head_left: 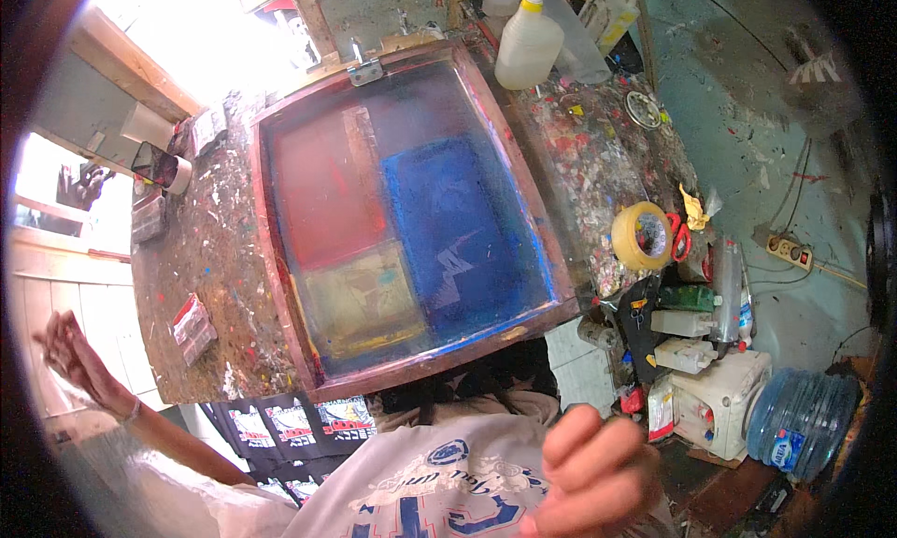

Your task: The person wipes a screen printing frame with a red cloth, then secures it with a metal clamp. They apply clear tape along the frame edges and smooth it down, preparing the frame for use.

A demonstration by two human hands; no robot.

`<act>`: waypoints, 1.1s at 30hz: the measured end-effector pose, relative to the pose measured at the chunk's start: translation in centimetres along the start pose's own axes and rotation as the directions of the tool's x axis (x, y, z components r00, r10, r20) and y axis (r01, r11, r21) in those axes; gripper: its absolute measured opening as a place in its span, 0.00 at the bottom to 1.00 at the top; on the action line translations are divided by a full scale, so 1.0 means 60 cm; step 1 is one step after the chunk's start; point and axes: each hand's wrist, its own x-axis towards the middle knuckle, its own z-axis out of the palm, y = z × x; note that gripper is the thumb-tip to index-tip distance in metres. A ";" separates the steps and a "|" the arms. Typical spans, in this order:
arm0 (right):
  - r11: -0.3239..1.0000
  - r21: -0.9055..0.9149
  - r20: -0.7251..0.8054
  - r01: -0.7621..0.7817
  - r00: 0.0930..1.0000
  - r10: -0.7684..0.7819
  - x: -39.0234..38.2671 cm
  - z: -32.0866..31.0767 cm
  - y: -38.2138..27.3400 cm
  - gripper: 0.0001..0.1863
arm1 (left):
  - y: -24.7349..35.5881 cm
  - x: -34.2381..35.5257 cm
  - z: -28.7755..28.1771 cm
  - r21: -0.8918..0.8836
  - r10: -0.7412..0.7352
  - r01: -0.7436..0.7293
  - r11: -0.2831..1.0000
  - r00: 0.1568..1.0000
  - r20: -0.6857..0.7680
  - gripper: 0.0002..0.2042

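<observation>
A wooden-framed printing screen [448,239] with red, blue and dull yellow ink areas lies on the paint-stained table [187,258], a metal hinge clamp [364,71] at its top edge. My left hand [79,356] is raised off the table's left side, fingers loosely bent and apart, with nothing visible in it, near a small red-and-white smeared block [194,329]. My right hand [589,473] is low in front of my shirt, below the screen frame, its fingers curled; whatever is inside them, if anything, is hidden.
A white jug [528,50], yellow tape roll [640,234] and red scissors [681,242] sit right of the screen. Bottles, containers and a blue water jug [805,416] crowd the lower right. A power strip [790,251] is on the wall. Printed black pieces [294,426] lie below the table.
</observation>
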 end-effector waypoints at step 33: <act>-0.389 0.585 0.748 -0.711 0.288 0.598 -0.374 0.083 0.163 0.70 | -0.832 0.059 -0.303 0.962 -0.340 0.142 -0.235 0.915 -0.218 0.26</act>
